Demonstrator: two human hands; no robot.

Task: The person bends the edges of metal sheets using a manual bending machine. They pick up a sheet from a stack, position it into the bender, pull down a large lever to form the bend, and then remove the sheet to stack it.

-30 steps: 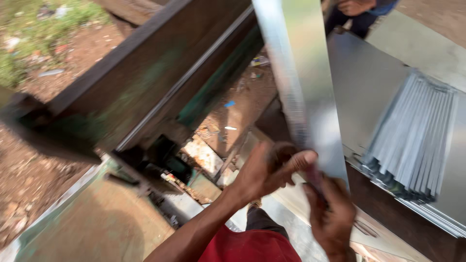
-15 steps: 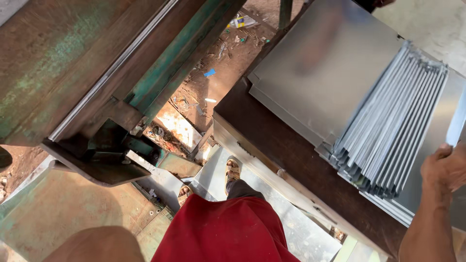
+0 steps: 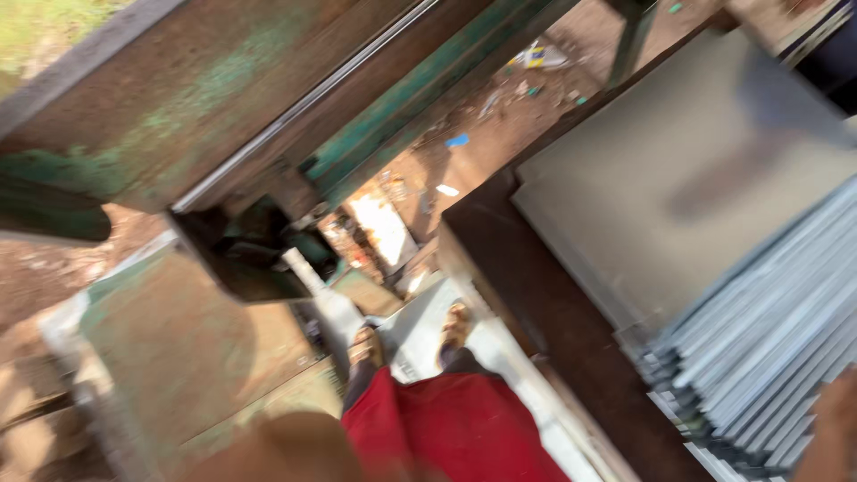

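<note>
Blurred frame, read left to right; far left of both hands: a worn green machine bed with a grimy flat top, and above it a long green-and-rust clamping beam running diagonally up to the right, with a bright metal edge strip along it. A brownish blur at the bottom edge, left of the red shorts, may be the left hand or forearm; too smeared to say, so grip unknown, cannot tell whether it is open or clenched, and nothing is seen in it. Just right of that blur: the person's red shorts and two feet in sandals on a pale slab; beyond the feet, littered dirt ground with scraps. Further right, between the shorts and the right hand: a dark brown bench edge; on it a flat grey metal sheet lying well above the right hand. Stack of folded grey metal strips sits on the sheet's near end, directly left of and touching or nearly touching the right hand. Right hand is only a sliver at the bottom right corner, at the end of the stack; fingers cut off by the frame, so cannot tell if it grips the strips or just rests there.
</note>
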